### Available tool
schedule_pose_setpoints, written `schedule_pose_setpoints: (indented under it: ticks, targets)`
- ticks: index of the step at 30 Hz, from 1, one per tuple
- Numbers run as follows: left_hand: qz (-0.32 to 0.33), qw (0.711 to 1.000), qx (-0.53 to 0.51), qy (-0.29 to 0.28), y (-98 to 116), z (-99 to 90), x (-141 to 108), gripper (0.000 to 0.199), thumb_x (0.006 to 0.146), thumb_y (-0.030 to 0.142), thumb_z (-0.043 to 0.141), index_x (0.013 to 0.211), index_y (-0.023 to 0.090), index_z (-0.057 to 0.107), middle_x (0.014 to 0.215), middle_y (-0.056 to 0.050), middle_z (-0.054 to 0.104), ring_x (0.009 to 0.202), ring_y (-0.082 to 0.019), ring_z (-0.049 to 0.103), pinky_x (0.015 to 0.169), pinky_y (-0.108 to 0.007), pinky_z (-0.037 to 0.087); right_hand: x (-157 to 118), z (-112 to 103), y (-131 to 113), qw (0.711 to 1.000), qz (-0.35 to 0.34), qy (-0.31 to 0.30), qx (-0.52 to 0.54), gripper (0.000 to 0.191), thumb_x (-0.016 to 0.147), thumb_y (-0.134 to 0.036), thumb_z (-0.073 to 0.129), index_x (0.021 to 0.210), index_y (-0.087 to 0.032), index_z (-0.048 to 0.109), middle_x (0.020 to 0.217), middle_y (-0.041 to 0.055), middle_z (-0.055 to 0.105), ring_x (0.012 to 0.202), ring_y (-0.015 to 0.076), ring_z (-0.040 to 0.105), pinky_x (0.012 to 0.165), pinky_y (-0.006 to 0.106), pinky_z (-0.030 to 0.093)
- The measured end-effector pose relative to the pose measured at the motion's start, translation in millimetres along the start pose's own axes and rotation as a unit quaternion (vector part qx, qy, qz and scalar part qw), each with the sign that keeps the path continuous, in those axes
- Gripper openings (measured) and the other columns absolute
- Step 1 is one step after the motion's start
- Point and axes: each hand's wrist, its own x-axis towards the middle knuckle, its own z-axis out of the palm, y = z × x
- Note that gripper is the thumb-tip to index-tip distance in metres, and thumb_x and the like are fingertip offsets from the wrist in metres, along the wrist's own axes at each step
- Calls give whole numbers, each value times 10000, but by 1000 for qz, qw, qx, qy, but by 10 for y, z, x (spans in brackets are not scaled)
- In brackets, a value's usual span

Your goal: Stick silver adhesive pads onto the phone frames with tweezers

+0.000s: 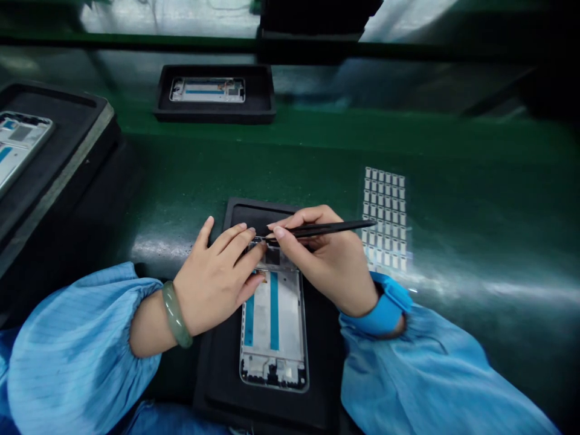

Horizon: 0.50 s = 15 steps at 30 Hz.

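Right hand: fingers clamped on black tweezers, held nearly level; tips are brought down at the top end of the phone frame.
Left hand: fingers together and laid flat on the upper left of the phone frame, pressing it down; nothing is gripped. Fingertips lie just beside the tweezer tips.
Phone frame: silver, with two blue strips down its length; seated lengthwise in a black tray at the near edge of the green desk.
Wrists: a green bangle is worn on the left, a blue band on the right; blue sleeves on both arms.
Sticker sheet: grid of small pale squares, lying on the desk just right of the right hand.
Far tray: a second frame held, well apart.
Left tray: a third frame, partly cut off.
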Motion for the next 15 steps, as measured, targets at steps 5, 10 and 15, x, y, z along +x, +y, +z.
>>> schedule_pose_setpoints:
  ticks: [5, 10, 15]
  targets:
    - [-4, 1000, -10, -2, -2, -3, 7, 363, 934, 311, 390, 1244, 164, 511, 1283, -108, 530, 1237, -265, 430, 1041, -575, 282, -2, 6, -2, 1000, -8, 5, -16, 114, 808, -264, 629, 842, -208, 535, 791, -2, 615, 663, 141, 650, 582, 251, 519]
    - [-5, 1000, -16, -3, -5, 1, 2, 368, 932, 305, 397, 1255, 161, 498, 1283, -108, 528, 1237, -261, 428, 1044, -577, 278, -3, 5, -3, 1000, -5, 2, -15, 119, 813, -271, 624, 849, -207, 530, 795, 7, 618, 677, 149, 653, 588, 258, 525]
    - [-5, 1000, -17, 0, -6, -2, 2, 365, 930, 306, 400, 1249, 161, 501, 1278, -105, 530, 1231, -262, 432, 1043, -580, 280, -3, 11, -2, 1000, 3, -3, -15, 126, 815, -282, 622, 854, -205, 530, 800, 12, 626, 683, 155, 655, 590, 263, 531]
